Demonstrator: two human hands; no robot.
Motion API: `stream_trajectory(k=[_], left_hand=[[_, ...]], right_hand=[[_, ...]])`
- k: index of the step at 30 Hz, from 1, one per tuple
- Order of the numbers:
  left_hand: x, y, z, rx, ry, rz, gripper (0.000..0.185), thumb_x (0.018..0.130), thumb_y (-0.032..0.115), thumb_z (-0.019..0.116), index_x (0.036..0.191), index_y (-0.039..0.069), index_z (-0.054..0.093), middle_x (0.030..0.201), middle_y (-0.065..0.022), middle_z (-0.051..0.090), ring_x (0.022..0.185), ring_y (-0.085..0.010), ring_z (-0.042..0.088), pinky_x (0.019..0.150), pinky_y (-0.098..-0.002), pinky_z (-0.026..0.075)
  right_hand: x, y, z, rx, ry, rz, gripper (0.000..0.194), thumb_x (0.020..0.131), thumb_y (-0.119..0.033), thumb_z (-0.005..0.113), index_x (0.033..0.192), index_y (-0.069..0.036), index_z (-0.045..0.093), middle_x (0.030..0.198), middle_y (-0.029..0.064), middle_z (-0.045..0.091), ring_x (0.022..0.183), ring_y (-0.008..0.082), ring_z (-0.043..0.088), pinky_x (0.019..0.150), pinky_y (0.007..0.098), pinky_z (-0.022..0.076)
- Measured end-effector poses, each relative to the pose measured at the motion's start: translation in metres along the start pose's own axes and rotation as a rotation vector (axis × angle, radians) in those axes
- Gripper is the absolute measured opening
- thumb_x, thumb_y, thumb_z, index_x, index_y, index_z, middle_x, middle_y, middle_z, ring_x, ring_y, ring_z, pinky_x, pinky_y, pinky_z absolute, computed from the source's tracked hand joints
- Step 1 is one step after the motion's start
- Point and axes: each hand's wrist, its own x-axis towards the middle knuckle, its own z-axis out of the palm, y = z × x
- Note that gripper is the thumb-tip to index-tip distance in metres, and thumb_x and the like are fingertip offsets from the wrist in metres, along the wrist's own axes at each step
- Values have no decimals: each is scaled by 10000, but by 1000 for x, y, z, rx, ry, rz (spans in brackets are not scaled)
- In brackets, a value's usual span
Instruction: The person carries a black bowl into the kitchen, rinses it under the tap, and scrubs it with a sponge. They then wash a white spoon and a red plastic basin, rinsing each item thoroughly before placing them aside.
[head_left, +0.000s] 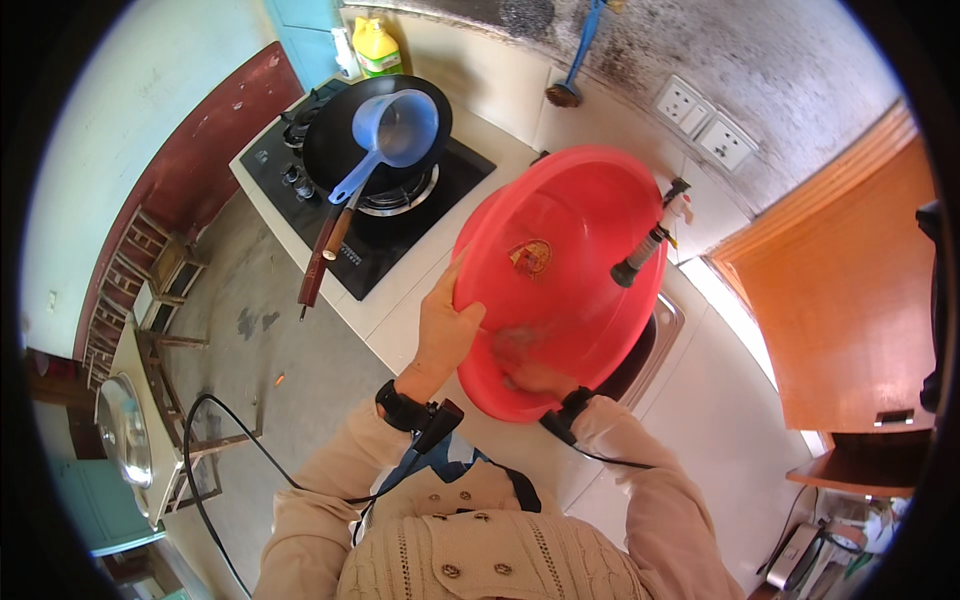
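Note:
A large red plastic basin is tilted towards me over a sink, which it mostly hides. My left hand grips its left rim, with the thumb on the inner side and the fingers behind the wall. Inside the basin, low on the near wall, is my right hand. Its fingers are blurred by motion, and whether they hold something cannot be told. A faucet juts over the basin's right side. On the basin's inner bottom sits a printed sticker.
To the left, a black wok rests on a gas cooktop, with a blue plastic dipper in it. Behind stands a yellow detergent bottle. A brush hangs by the wall sockets. Cables trail from both wrist straps.

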Motion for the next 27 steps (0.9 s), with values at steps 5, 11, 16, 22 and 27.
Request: stream_trajectory(k=[5,11,16,22,27], left_hand=[[0,-4,3,60,32,81,533,785,-53,533,1318,-42,540,1158,-128,668,1057,-174,621,927,-277,478],[1,-12,4,25,39,77,579,775,-49,551,1352,-15,525,1195,-145,659,1064,-199,630,929,-286,484],[1,-5,4,-21,32,18,587,761,-51,551,1345,-6,537,1148,-133,677,1020,-192,643,902,-283,491],[2,17,0,127,-23,-16,532,763,-48,544,1294,-22,566,1060,-128,699,950,-187,656,856,-277,499],[3,23,1,170,-38,-4,502,760,-29,555,1262,-34,576,1046,-147,699,955,-192,658,859,-283,503]], right_hand=[[43,-65,-48,1345,-104,648,312,1007,-231,470,1262,-73,557,974,81,526,715,162,527,651,300,432],[-20,-93,-66,1209,-96,463,529,1039,-227,379,1542,-102,269,1090,67,546,859,169,547,775,292,455],[-100,-35,-41,132,-207,216,485,1018,-248,450,1474,-90,398,1512,139,387,1328,309,450,1080,370,373],[-139,62,-70,-304,-320,451,517,813,-190,580,1316,-70,562,1476,105,437,1421,272,325,1187,469,214],[-106,143,-70,-770,-64,413,497,810,-208,570,1271,-22,568,1389,133,511,1395,310,356,1153,496,234]])
